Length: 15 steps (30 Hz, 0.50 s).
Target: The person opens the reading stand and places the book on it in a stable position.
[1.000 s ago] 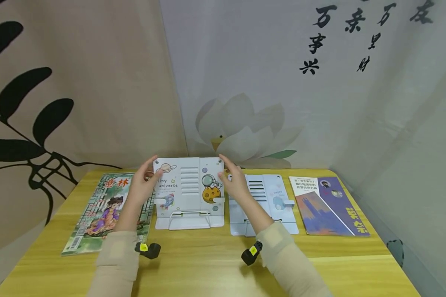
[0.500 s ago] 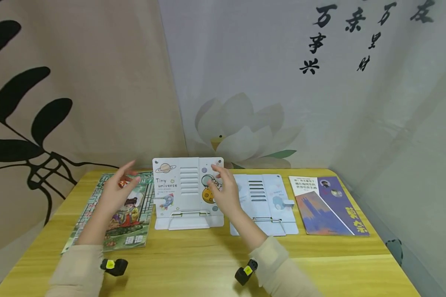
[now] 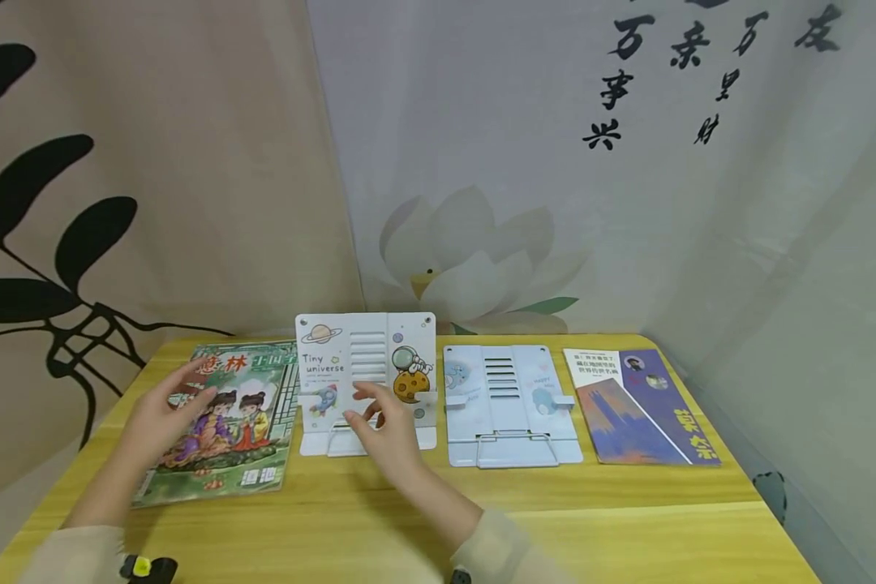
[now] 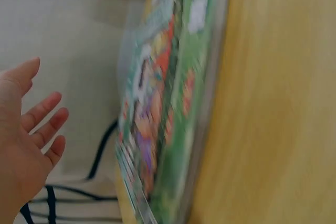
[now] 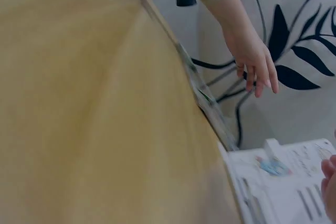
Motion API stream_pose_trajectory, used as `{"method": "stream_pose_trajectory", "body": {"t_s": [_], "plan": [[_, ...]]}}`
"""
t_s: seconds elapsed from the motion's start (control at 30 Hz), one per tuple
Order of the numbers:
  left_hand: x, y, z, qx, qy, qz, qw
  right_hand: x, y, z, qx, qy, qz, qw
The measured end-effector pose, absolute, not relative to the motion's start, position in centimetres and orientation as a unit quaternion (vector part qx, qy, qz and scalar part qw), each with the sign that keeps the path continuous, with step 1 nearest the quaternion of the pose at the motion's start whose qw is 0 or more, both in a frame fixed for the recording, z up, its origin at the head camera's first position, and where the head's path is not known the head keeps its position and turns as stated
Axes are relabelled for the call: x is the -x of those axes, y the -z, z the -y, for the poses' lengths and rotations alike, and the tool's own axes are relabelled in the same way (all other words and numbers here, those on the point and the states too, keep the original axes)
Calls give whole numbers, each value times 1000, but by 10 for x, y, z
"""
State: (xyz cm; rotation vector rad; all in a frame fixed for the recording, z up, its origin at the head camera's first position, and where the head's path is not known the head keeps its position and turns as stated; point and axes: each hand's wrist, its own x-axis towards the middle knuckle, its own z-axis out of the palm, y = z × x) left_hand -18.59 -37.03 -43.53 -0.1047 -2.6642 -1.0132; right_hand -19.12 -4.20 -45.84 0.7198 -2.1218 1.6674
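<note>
The left hand (image 3: 162, 418) is held, fingers spread, above a green illustrated paper magazine (image 3: 237, 426) on the yellow wooden table (image 3: 299, 531). Before the white, rectangular, planet-printed stand (image 3: 368, 357) beside the magazine, the right hand (image 3: 390, 434) is held, fingers bent but parted.

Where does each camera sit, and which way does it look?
Head: worn on the person's head, looking forward and down at the table; both sleeves, the left hand and the right hand show.
Left wrist: worn there, picture turned sideways, looking across the magazine; the left hand shows at the edge.
Right wrist: worn there, looking over the table toward the left hand; the white stand and a sliver of right hand show.
Head and left wrist views share the magazine.
</note>
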Motion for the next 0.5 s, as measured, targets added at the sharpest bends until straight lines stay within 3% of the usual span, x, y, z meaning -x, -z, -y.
{"method": "stream_pose_trajectory", "body": {"t_s": [0.33, 0.5], "plan": [[167, 455, 409, -4, 348, 930, 120, 169, 490, 76, -210, -634, 744, 35], [162, 464, 426, -31, 341, 935, 95, 161, 500, 90, -199, -636, 745, -5]]}}
